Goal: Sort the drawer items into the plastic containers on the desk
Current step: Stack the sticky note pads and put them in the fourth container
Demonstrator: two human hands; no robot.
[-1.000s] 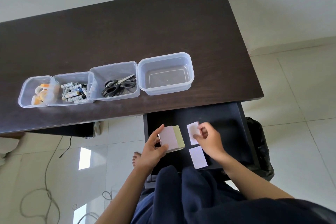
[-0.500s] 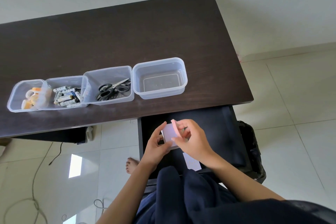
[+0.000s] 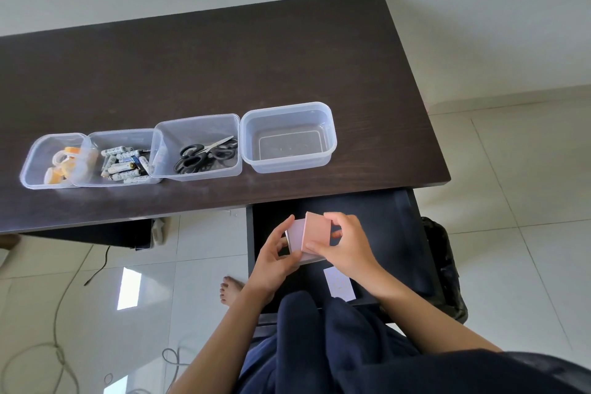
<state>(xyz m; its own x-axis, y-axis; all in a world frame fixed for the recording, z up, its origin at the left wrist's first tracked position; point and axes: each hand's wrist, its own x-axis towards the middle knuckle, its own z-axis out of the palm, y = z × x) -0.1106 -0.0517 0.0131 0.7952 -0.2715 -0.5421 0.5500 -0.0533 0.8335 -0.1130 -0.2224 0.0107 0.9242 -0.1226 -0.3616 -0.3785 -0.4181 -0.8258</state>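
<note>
left hand: curled under and around the left side of a pale pink pad, thumb up along its far-left edge, fingers tucked behind so i can't really see them

right hand: pinching a salmon pink pad between thumb at the near edge and fingers over the far-right corner, pad tilted up on edge

the 2 pads: touching, salmon one sits in front of and overlapping the pale one, both held over the open drawer

drawer: black, pulled out from under the near-right edge of the desk; 1 white pad lies flat on its floor, near side, just under the right wrist

containers: 4 clear plastic tubs in a row along the near part of the desk, sides touching or overlapping

tub 1: far left, has yellowish tape rolls

tub 2: batteries piled up

tub 3: black-handled scissors, looks like more than 1 pair, can't count for sure

tub 4: rightmost, sits closest to the drawer

other stuff: bare foot on the pale tiled floor left of the drawer, a gray cable snaking across the floor at near left, dark blue clothing in the bottom of the shot, dark bag right beside the drawer
</note>
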